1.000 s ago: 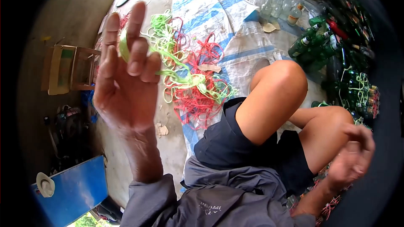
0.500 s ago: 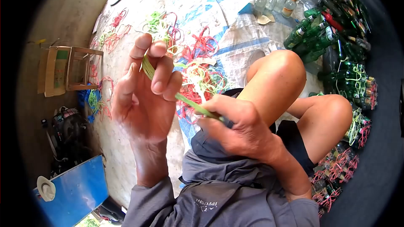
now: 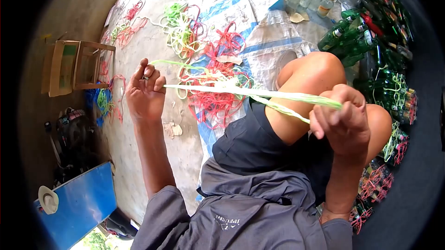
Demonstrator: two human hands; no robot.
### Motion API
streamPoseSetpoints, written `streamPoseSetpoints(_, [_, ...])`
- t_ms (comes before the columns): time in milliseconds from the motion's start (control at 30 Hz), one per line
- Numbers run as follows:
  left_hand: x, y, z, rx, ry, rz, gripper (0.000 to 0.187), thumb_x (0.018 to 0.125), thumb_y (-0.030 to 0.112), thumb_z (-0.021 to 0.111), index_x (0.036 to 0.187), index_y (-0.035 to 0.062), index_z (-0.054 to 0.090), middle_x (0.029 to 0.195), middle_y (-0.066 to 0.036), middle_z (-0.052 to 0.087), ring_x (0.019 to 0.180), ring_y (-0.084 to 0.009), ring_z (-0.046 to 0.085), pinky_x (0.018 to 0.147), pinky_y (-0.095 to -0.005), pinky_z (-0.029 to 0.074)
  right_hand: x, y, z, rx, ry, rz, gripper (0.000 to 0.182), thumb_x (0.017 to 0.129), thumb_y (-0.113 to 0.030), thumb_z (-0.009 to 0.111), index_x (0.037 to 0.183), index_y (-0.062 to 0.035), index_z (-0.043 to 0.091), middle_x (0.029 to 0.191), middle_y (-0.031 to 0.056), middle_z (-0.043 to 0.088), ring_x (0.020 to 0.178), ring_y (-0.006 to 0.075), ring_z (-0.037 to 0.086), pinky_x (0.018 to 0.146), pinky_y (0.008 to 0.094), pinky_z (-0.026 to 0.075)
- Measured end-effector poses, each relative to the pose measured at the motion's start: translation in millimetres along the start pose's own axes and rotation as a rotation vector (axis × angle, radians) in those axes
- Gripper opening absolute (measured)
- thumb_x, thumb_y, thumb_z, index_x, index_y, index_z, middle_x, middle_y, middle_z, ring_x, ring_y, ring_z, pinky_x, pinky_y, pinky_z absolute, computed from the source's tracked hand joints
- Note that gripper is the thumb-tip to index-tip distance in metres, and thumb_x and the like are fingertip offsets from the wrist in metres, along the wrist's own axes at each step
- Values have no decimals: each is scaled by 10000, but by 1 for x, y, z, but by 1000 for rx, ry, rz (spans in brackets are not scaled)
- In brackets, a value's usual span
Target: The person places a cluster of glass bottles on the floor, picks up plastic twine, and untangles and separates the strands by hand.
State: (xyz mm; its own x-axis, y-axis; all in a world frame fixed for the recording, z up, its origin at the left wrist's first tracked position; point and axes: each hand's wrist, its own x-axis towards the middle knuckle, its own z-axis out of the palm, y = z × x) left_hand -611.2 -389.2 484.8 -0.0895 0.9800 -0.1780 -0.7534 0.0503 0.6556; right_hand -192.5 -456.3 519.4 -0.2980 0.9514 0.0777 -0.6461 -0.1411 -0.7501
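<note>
Drawn apart since earlier, left hand and right hand each pinch the taut green strip, which could snap if overtensioned.

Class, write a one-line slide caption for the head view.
Left hand and right hand stretch a green strip taut above the bare knees.

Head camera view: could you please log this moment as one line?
left hand: pinching one end of green strip | right hand: gripping other end | strip: taut above knees | floor: red and green strips; green bottles right
</note>
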Motion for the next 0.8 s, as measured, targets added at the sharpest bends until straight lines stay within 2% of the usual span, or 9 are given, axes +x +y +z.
streamPoseSetpoints(33, [1, 1, -6, 25, 20, 15, 286, 1077, 124, 449, 1213, -65, 614, 859, -45, 482, 630, -120, 337, 582, -282, 330, -2, 0, -6, 100, 6, -24, 303, 1004, -259, 646, 865, -1, 568, 621, 17, 459, 508, 119, 440, 531, 300, 464])
streamPoseSetpoints(67, [2, 2, -11, 51, 40, 30, 287, 1078, 126, 448, 1213, -65, 615, 854, -42, 481, 625, -120, 335, 578, -282, 333, -1, -7, -3, 90, 13, -11, 327, 1004, -281, 670, 854, -13, 557, 633, 6, 462, 517, 108, 434, 531, 300, 467])
streamPoseSetpoints(133, [7, 7, -21, 105, 85, 73, 257, 1085, 131, 450, 1191, -37, 611, 835, -32, 480, 613, -114, 344, 564, -279, 338, 0, -15, -8, 102, -57, -31, 363, 1054, -336, 627, 848, -42, 578, 621, -30, 480, 512, 99, 437, 557, 307, 499])
streamPoseSetpoints(233, [17, 17, -35, 128, 137, 147, 209, 1090, 140, 454, 1165, 5, 595, 811, -19, 482, 585, -104, 338, 540, -271, 321, -1, -24, -12, 82, -32, -37, 358, 1058, -330, 621, 841, -49, 574, 621, -29, 486, 515, 101, 441, 581, 315, 509])
streamPoseSetpoints(367, [31, 33, -51, 174, 149, 196, 220, 1093, 138, 451, 1172, -4, 599, 786, -7, 470, 548, -91, 299, 493, -264, 258, -5, -27, -23, 87, -50, -68, 365, 1042, -357, 642, 866, -43, 580, 638, -14, 464, 524, 105, 451, 550, 316, 482])
streamPoseSetpoints(467, [40, 43, -59, 252, 194, 262, 220, 1093, 141, 457, 1175, -2, 602, 777, 3, 460, 551, -88, 302, 491, -267, 254, -3, -34, -24, 61, -73, -99, 365, 1051, -355, 625, 859, -48, 575, 636, -13, 472, 524, 105, 457, 545, 324, 480])
streamPoseSetpoints(600, [51, 60, -59, 338, 290, 347, 215, 1083, 155, 477, 1156, -6, 599, 730, 28, 422, 538, -76, 295, 467, -266, 242, -4, -49, -24, 56, -74, -93, 335, 1084, -322, 570, 866, -72, 522, 643, -33, 445, 540, 92, 412, 616, 306, 479])
streamPoseSetpoints(633, [54, 64, -58, 347, 336, 372, 211, 1076, 148, 478, 1148, -6, 601, 716, 30, 411, 529, -73, 288, 459, -267, 236, -4, -51, -25, 65, -43, -107, 373, 1096, -348, 539, 861, -59, 535, 625, -36, 434, 507, 83, 395, 605, 309, 478])
streamPoseSetpoints(800, [68, 92, -77, 380, 353, 409, 218, 1074, 139, 474, 1105, -9, 631, 715, 21, 428, 538, -81, 305, 460, -267, 249, -1, -59, -32, 79, -42, -149, 344, 1111, -302, 511, 861, -67, 533, 617, -47, 418, 515, 73, 383, 624, 299, 470])
